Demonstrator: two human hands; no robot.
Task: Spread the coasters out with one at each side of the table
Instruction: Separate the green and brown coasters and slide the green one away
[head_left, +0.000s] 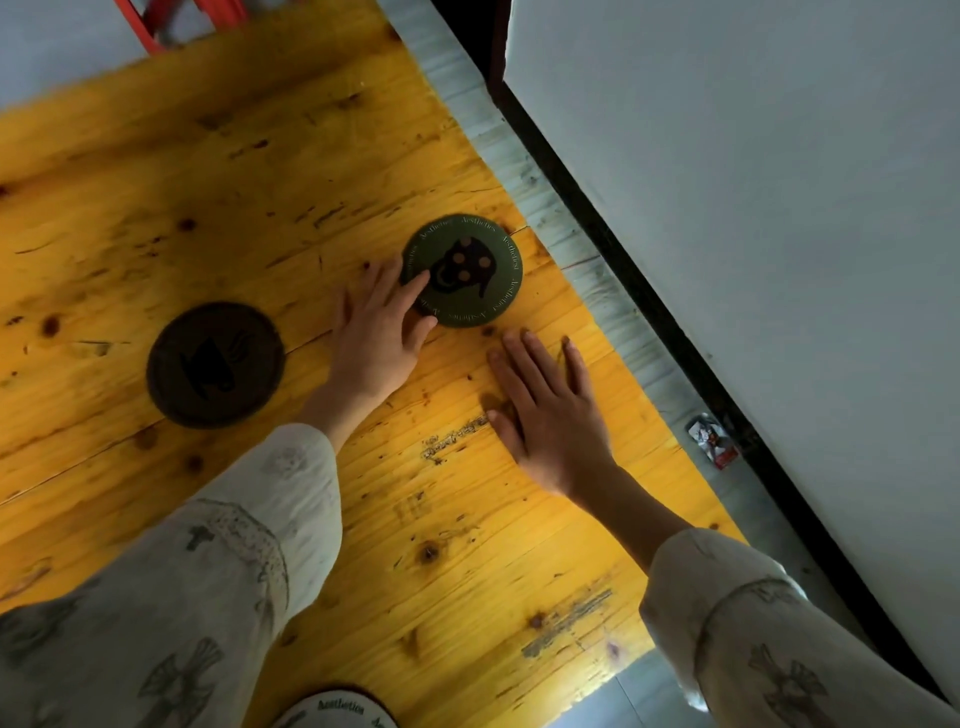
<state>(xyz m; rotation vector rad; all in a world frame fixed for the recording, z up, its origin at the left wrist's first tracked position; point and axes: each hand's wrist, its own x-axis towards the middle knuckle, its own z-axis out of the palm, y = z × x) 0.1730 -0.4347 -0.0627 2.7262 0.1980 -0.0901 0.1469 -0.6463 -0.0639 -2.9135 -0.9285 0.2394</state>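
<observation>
A round green coaster (470, 270) with a dark cup picture lies near the right edge of the yellow wooden table (260, 182). My left hand (376, 332) rests flat with its fingertips on the green coaster's left part. A brown coaster (215, 364) lies flat further left, untouched. My right hand (550, 410) lies flat and open on the bare wood just below the green coaster, holding nothing. At the bottom edge a white coaster (337, 709) with green lettering shows partly, half hidden by my left sleeve.
The table's right edge (561, 228) runs diagonally, with a grey floor strip and a white wall (779, 208) beyond. A small wrapper (711, 441) lies on that strip. Red chair legs (156, 26) stand at the top left.
</observation>
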